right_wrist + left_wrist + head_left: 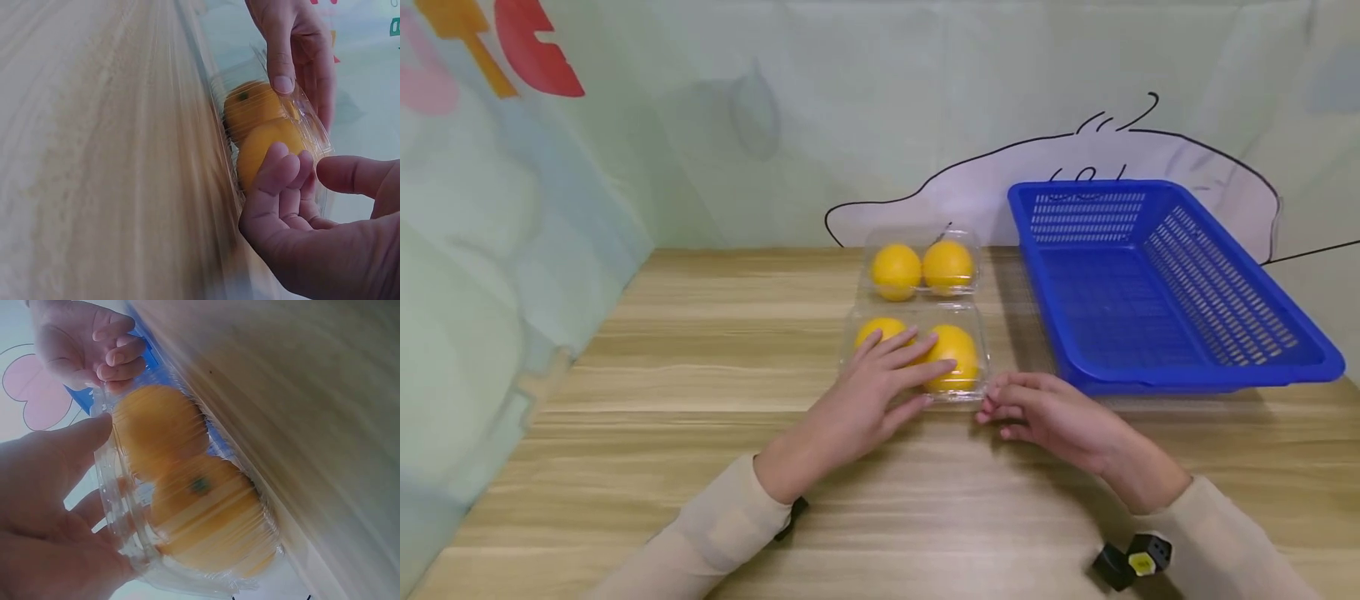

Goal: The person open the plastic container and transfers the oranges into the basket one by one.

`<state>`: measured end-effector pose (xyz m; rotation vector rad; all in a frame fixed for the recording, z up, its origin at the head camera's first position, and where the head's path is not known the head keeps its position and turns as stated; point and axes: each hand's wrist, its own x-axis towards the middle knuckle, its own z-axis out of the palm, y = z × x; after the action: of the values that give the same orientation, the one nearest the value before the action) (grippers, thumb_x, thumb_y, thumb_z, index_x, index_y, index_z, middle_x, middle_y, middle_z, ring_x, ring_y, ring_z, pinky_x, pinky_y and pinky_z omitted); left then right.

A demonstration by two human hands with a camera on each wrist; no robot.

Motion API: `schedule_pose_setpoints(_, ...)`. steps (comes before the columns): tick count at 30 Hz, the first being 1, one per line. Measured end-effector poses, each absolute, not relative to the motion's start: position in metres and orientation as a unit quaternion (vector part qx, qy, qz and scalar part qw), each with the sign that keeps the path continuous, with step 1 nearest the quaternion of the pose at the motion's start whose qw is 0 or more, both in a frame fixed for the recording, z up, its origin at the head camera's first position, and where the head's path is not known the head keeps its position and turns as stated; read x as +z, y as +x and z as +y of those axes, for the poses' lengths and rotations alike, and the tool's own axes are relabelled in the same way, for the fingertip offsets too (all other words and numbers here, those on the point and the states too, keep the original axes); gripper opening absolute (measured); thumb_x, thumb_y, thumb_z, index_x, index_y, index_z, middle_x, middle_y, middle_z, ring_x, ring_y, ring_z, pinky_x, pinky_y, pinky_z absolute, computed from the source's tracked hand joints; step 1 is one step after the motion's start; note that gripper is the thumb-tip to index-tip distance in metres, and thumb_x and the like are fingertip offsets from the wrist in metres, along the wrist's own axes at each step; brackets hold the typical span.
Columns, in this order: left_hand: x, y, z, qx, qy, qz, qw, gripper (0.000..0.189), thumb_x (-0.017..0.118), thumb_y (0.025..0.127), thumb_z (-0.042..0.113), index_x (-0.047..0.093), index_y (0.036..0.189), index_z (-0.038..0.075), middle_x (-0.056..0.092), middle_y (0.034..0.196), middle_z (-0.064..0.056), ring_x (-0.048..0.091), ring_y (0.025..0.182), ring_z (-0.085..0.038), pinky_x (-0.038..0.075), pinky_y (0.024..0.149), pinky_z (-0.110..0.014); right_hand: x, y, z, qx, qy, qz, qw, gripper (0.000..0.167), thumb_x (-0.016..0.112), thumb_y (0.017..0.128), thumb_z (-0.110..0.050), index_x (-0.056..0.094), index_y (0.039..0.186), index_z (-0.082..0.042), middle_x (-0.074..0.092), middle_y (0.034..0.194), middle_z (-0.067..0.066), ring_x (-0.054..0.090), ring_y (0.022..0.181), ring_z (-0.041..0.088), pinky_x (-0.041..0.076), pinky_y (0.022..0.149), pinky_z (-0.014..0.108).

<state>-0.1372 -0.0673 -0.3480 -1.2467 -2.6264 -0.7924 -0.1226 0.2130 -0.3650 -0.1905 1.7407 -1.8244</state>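
A clear plastic box with two oranges in it lies near the table's middle. My left hand rests over its top with fingers spread and extended; its thumb reaches the near rim. At the near right corner my right hand has curled fingers, and its thumb and fingertips pinch the box's rim. In the right wrist view the right thumb is at the rim, close to the bent fingers. Right behind stands a second clear box, also holding two oranges.
A blue plastic basket with slotted walls stands on the right, close beside the boxes. A printed cloth backdrop rises behind the wood-grain table and along its left side. A small black device sits by the right sleeve.
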Motion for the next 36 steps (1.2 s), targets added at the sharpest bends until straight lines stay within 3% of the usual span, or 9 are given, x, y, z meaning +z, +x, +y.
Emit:
schedule_pose_setpoints(15,-0.348,-0.139,-0.069,-0.274,-0.415,-0.864,0.079,0.045,0.075,0.100,0.019,0.068,0.144,0.019,0.055,0.157,-0.013,0.043,0.152,-0.039,0.020,0.126,-0.067,-0.363,-0.121,0.208,-0.699,-0.064,0.643,0.306,0.018,0.044,0.113,-0.017,0.060,0.109,-0.009,0.064,0.105,0.002,0.067,0.107,0.016,0.057,0.089,0.028)
schedule_pose_setpoints(23,-0.347,-0.140,-0.069,-0.275,-0.424,-0.858,0.088,0.046,0.076,0.099,0.019,0.068,0.145,0.019,0.055,0.158,-0.014,0.042,0.153,-0.037,0.019,0.129,-0.062,-0.364,-0.120,0.210,-0.713,-0.087,0.620,0.314,0.019,0.043,0.114,-0.016,0.059,0.104,-0.010,0.064,0.103,0.003,0.069,0.109,0.020,0.058,0.104,0.042)
schedule_pose_setpoints(28,-0.341,-0.144,-0.071,-0.272,-0.413,-0.860,0.126,0.046,0.076,0.100,0.022,0.067,0.145,0.018,0.056,0.157,-0.014,0.044,0.152,-0.036,0.021,0.129,-0.061,-0.364,-0.120,0.210,-0.715,-0.086,0.618,0.315,0.020,0.042,0.114,-0.016,0.058,0.104,-0.008,0.066,0.102,0.005,0.071,0.108,0.022,0.057,0.105,0.044)
schedule_pose_setpoints(36,-0.325,-0.157,-0.088,-0.303,-0.369,-0.851,0.218,0.067,0.076,0.099,0.018,0.047,0.155,-0.001,0.052,0.158,-0.018,0.041,0.152,-0.040,0.027,0.127,-0.059,-0.365,-0.121,0.209,-0.714,-0.082,0.619,0.316,0.020,0.042,0.114,-0.016,0.059,0.105,-0.009,0.064,0.102,0.005,0.070,0.107,0.022,0.057,0.105,0.045)
